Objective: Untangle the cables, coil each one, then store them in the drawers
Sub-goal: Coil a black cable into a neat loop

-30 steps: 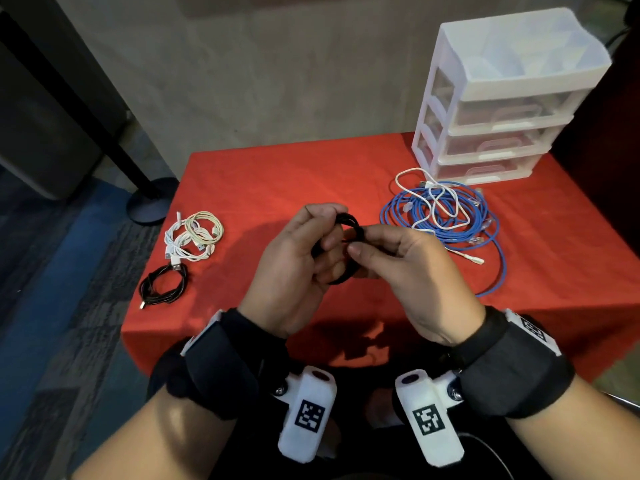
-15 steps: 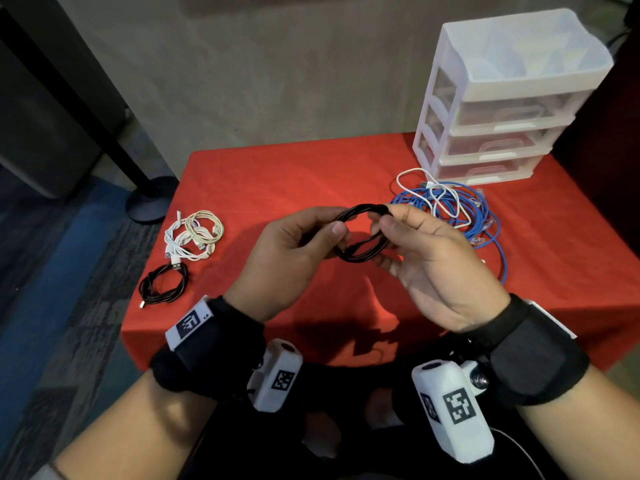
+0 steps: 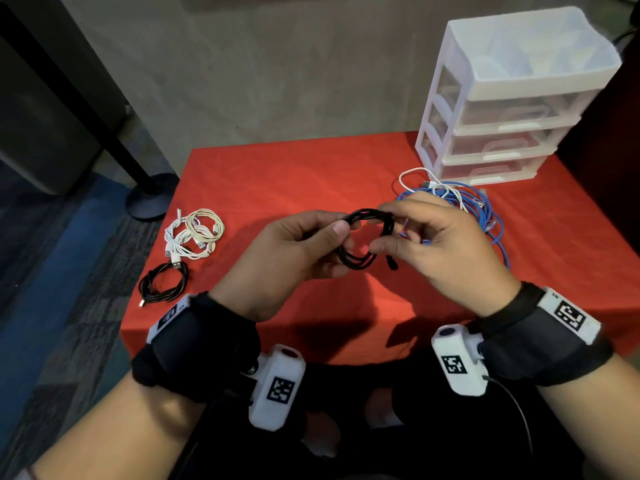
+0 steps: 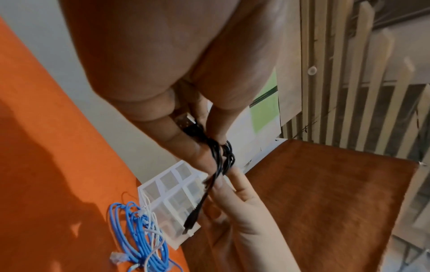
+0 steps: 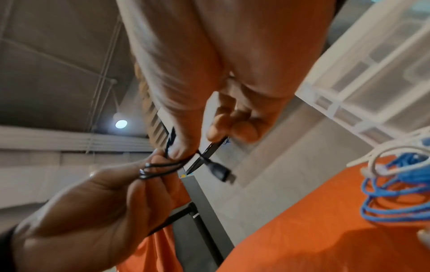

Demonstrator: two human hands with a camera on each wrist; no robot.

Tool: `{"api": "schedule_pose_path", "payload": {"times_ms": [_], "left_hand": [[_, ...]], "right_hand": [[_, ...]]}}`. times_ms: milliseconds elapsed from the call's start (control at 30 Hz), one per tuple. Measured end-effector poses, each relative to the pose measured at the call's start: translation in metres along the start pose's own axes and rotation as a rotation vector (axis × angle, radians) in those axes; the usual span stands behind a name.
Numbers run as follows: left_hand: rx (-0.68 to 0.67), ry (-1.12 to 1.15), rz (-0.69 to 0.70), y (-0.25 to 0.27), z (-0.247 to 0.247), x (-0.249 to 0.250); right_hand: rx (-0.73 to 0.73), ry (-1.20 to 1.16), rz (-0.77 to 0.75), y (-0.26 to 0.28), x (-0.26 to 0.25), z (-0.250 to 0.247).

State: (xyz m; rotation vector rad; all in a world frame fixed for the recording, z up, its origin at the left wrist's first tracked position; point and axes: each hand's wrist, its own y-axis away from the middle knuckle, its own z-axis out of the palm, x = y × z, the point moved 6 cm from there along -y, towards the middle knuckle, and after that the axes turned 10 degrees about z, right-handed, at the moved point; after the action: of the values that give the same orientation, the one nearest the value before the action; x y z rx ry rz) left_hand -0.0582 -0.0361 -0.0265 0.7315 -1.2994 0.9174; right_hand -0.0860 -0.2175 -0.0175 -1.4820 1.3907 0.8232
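Observation:
A small coil of black cable (image 3: 363, 237) is held above the red table (image 3: 294, 174) between both hands. My left hand (image 3: 294, 251) pinches its left side with thumb and fingers. My right hand (image 3: 426, 237) pinches its right side, and a black plug (image 3: 392, 262) dangles below the coil. The left wrist view shows that black cable (image 4: 221, 158) bunched at my fingertips with the plug (image 4: 190, 220) hanging. In the right wrist view the plug (image 5: 220, 171) swings free. A tangle of blue cable (image 3: 485, 216) and white cable (image 3: 433, 185) lies before the white drawer unit (image 3: 512, 109).
At the table's left edge lie coiled white and cream cables (image 3: 194, 233) and a coiled black cable (image 3: 162, 282). A black pole on a round base (image 3: 149, 199) stands on the floor to the left. The drawers look closed.
The hands have drawn apart and the black coil has opened up between them. The plug end now hangs free below my right hand.

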Motion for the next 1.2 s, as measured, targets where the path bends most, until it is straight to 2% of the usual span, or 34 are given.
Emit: {"api": "schedule_pose_path", "payload": {"times_ms": [133,267,533,667,833,933,1033,1100,1200], "left_hand": [[0.033,0.053,0.001,0.0,0.006,-0.007],[0.103,0.02,0.059,0.0,0.01,-0.015],[0.124,-0.005,0.098,0.004,0.015,-0.023],[0.159,-0.009,0.109,0.004,0.011,-0.026],[0.299,-0.161,0.169,0.004,-0.005,-0.034],[0.294,-0.227,0.172,0.002,-0.009,-0.037],[0.273,-0.287,0.173,0.0,-0.012,-0.035],[0.274,-0.279,0.156,-0.001,-0.014,-0.033],[0.284,-0.223,0.133,0.0,-0.014,-0.028]], "right_hand": [[0.058,-0.29,0.221,-0.003,0.016,0.009],[0.091,-0.42,0.328,0.001,0.024,0.024],[0.086,-0.722,0.508,-0.001,0.032,0.04],[0.079,-0.782,0.577,0.002,0.034,0.041],[0.017,-0.78,0.675,0.007,0.036,0.038],[-0.016,-0.874,0.657,0.008,0.037,0.043],[-0.089,-0.942,0.574,0.009,0.031,0.045],[-0.131,-0.793,0.454,0.009,0.023,0.044],[-0.208,-0.38,0.23,0.01,0.01,0.043]]}}
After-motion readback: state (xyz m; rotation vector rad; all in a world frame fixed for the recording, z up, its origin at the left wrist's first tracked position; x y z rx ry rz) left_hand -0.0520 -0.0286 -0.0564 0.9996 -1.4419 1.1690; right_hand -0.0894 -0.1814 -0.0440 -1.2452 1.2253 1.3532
